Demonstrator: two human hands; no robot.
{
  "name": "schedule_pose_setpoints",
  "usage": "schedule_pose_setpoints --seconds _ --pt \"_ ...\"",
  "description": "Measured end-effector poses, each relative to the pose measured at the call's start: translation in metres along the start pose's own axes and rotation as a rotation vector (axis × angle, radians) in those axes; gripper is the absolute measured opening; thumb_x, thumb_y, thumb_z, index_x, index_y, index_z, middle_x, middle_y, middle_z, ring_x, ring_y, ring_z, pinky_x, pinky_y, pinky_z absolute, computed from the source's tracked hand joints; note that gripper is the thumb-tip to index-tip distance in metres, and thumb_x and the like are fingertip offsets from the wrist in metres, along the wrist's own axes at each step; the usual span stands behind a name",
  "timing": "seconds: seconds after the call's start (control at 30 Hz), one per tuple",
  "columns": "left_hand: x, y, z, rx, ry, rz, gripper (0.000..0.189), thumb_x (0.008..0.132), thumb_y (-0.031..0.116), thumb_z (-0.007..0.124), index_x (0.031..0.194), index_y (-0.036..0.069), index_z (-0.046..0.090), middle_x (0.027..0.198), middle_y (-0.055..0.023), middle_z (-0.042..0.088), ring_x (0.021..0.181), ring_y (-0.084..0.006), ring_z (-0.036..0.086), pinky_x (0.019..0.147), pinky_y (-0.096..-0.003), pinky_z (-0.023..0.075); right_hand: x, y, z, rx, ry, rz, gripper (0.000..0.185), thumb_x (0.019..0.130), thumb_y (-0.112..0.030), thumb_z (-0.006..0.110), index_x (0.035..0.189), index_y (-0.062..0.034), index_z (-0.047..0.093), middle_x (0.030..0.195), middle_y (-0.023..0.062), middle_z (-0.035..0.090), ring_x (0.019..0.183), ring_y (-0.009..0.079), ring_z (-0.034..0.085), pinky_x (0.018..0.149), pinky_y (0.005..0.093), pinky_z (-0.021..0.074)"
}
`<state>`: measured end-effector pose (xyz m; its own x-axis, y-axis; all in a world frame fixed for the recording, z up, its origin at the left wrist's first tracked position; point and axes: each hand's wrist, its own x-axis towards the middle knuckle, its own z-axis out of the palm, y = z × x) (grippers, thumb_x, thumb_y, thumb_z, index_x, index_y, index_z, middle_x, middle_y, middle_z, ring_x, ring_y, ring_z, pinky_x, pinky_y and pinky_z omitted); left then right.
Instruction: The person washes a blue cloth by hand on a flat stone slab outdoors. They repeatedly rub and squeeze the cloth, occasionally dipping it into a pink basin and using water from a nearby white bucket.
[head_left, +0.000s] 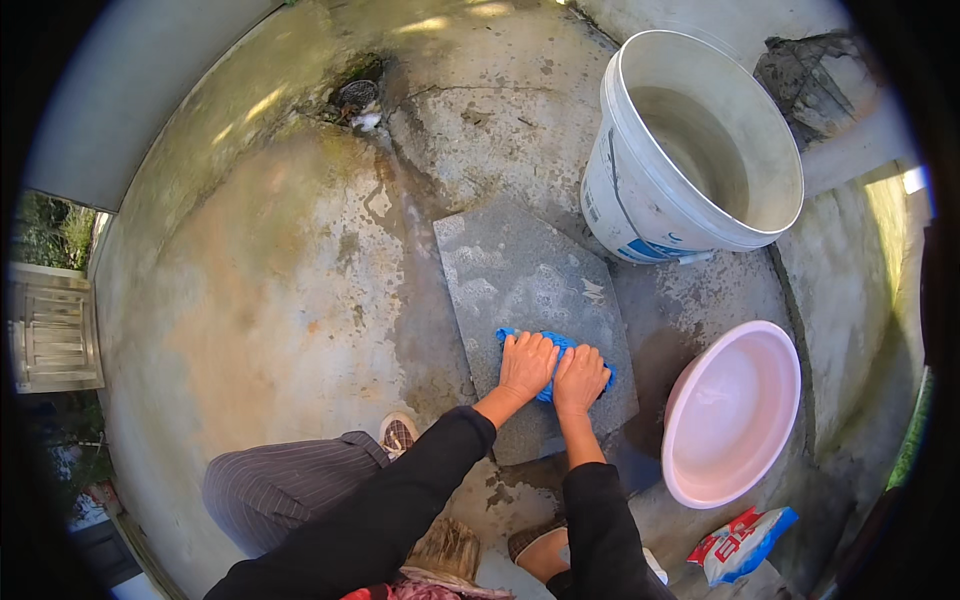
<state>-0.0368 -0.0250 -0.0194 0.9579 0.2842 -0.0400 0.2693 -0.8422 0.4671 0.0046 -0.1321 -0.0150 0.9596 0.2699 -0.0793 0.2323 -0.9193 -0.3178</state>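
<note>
Both hands press a bunched blue cloth (553, 341) onto a grey stone slab (517, 255) lying on the ground. My left hand (528, 365) grips the cloth's left part, and my right hand (580, 379) grips its right part. The cloth's ends stick out past the fingers; the rest is hidden under the palms. Whitish suds and wet patches mark the slab beyond the hands.
A large white plastic bucket (600, 191) with water stands at the upper right. Below it is a pink plastic basin (731, 420). A red, white and blue plastic packet (742, 545) bearing writing lies at the lower right. A drain (358, 94) is set far off in the wet concrete ground (285, 300).
</note>
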Motion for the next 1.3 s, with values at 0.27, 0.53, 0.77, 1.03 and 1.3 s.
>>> schedule_pose_setpoints --seconds 0.27,0.53,0.77,1.03,1.3 --pt "-0.052 0.004 0.003 0.033 0.205 0.019 0.037 0.087 0.028 0.064 0.12 0.011 0.061 0.117 -0.013 0.056 0.108 -0.0297 0.052 0.088 -0.0487 0.0356 -0.059 0.001 -0.002 0.029 0.213 -0.094 0.033 0.095 -0.03 0.054 0.122 -0.0121 0.062 0.125 0.0123 0.057 0.115 0.0315 0.052 0.095 0.052 0.0354" --pt "0.021 0.008 -0.025 -0.177 0.268 -0.021 0.021 0.092 0.026 0.059 0.081 0.009 0.055 0.079 -0.0047 0.054 0.08 -0.0274 0.051 0.075 -0.0433 0.0341 0.0 -0.012 -0.019 0.189 0.213 -0.078 0.028 0.097 -0.034 0.051 0.09 -0.0082 0.06 0.09 0.0091 0.059 0.086 0.0318 0.054 0.078 0.0463 0.0375" --pt "-0.037 -0.007 0.001 -0.051 0.197 0.143 0.023 0.088 0.025 0.062 0.073 0.01 0.052 0.073 -0.0063 0.049 0.073 -0.0289 0.049 0.071 -0.045 0.0341 -0.054 0.003 0.013 0.02 0.193 -0.096 0.033 0.097 -0.034 0.053 0.074 -0.0104 0.052 0.077 0.0077 0.055 0.08 0.0309 0.054 0.072 0.0479 0.0363" --pt "-0.01 0.007 -0.005 -0.01 0.245 -0.106 0.035 0.086 0.028 0.066 0.114 0.007 0.062 0.125 -0.0176 0.052 0.12 -0.0364 0.046 0.096 -0.0502 0.0348 -0.014 -0.005 -0.012 -0.047 0.165 -0.136 0.032 0.094 -0.029 0.057 0.122 -0.0142 0.06 0.13 0.0107 0.054 0.118 0.0326 0.049 0.096 0.0544 0.0355" --pt "0.005 0.003 -0.005 0.003 0.191 -0.02 0.024 0.092 0.029 0.061 0.078 0.01 0.059 0.082 -0.0056 0.06 0.077 -0.0265 0.053 0.072 -0.0431 0.036 -0.002 -0.004 -0.007 -0.004 0.094 -0.107 0.023 0.095 -0.031 0.055 0.092 -0.0093 0.062 0.09 0.0079 0.062 0.087 0.0294 0.057 0.079 0.0442 0.0398"
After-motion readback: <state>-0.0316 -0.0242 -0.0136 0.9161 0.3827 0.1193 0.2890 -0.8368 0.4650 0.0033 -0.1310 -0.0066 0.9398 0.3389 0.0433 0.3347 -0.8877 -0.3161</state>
